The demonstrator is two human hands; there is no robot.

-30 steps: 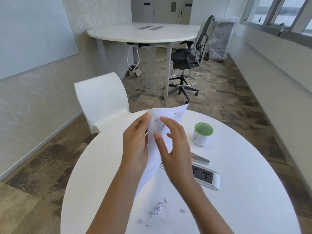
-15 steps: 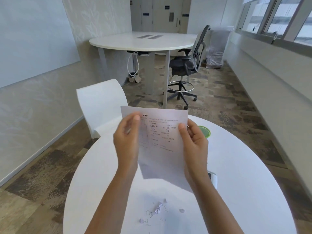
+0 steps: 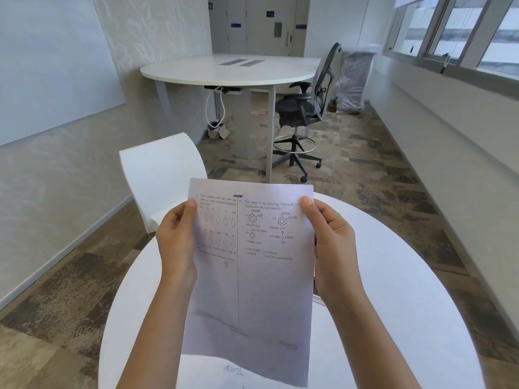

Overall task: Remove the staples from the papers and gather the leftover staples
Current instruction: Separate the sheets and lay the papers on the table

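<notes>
A printed sheet of paper [image 3: 252, 282] with chemistry diagrams is held up flat and upright above the round white table [image 3: 393, 318]. My left hand [image 3: 177, 237] grips its left edge near the top, thumb on the front. My right hand [image 3: 331, 237] grips its right edge the same way. Below the sheet's lower edge a few torn paper scraps and bits [image 3: 234, 370] lie on the table. The sheet hides the cup, the stapler and the rest of the scraps. No staple shows on the sheet.
A white chair back [image 3: 160, 175] stands just beyond the table's far left edge. Farther off are a second white table [image 3: 230, 71], a black office chair [image 3: 306, 110] and a plastic-wrapped object [image 3: 354, 80]. Windows line the right wall.
The sheet has been unfolded and raised to face me, both hands sliding out to its side edges. It now covers the green-rimmed cup and the socket block seen earlier.
</notes>
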